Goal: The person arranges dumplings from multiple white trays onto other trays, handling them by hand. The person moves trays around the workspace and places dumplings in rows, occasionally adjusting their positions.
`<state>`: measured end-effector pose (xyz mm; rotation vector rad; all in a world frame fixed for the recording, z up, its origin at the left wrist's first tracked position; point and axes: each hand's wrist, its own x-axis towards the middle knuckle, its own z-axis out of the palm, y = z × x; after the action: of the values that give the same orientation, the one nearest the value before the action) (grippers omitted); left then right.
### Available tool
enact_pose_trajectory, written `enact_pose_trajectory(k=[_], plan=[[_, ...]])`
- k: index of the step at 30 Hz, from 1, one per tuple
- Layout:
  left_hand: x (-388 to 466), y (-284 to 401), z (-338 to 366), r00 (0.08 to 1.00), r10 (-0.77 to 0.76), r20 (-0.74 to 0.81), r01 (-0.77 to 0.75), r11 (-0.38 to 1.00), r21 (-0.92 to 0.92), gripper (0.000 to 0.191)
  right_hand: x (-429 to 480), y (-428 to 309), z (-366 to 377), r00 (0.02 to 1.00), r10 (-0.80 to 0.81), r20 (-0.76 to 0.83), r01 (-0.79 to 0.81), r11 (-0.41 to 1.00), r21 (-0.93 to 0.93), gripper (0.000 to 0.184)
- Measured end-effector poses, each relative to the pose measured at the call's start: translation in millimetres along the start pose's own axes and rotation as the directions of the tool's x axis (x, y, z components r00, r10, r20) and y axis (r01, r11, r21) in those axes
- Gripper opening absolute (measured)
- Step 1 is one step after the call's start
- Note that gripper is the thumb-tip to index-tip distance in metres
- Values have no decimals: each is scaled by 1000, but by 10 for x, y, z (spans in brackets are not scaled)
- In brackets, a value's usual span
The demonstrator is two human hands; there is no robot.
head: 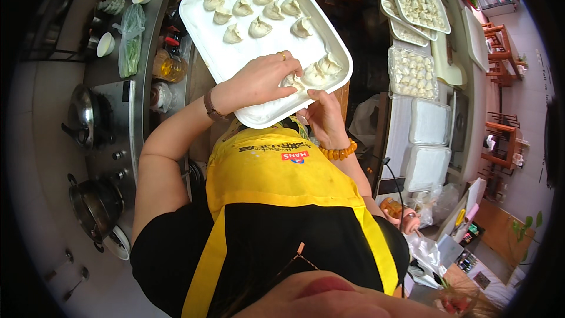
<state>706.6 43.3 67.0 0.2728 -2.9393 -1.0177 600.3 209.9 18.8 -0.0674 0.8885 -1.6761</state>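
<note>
A white tray (273, 115) lined with white material is tilted in front of my yellow apron, with several folded dumplings (260, 28) spread over its far part. My left hand (265, 75), wearing a ring and a brown wrist strap, reaches over the tray. Its thumb and fingers curl around a dumpling (292, 83) near the close edge. Two larger-looking dumplings (321, 70) lie just right of it. With its thumb on the rim, my right hand (326, 117) grips the tray at the near right edge; its other fingers are partly hidden. Amber-coloured beads circle the right wrist.
On the left, a steel counter holds bowls (105, 44), bagged greens (131, 39) and a stove with pots (95, 207). The right counter bears stacked trays of dumplings (421, 6), a wrapped dumpling tray (412, 73) and white trays (428, 168). A dark cable hangs nearby.
</note>
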Motion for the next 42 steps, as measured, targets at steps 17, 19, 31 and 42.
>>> enact_pose_trajectory(k=[17, 19, 31, 42], plan=[[-4, 67, 162, 991, -104, -83, 117, 979, 164, 30, 88, 114, -17, 1000, 23, -18, -22, 999, 23, 51], [3, -29, 31, 984, -123, -126, 143, 977, 158, 30, 106, 121, -66, 999, 26, -42, -26, 1000, 11, 51], [352, 101, 251, 988, -31, -153, 53, 988, 143, 44, 66, 79, -4, 998, -6, -65, 3, 999, -44, 41], [389, 16, 251, 995, -77, -60, 73, 996, -58, 45, 61, 207, 59, 998, -8, -65, 8, 1000, -5, 39]])
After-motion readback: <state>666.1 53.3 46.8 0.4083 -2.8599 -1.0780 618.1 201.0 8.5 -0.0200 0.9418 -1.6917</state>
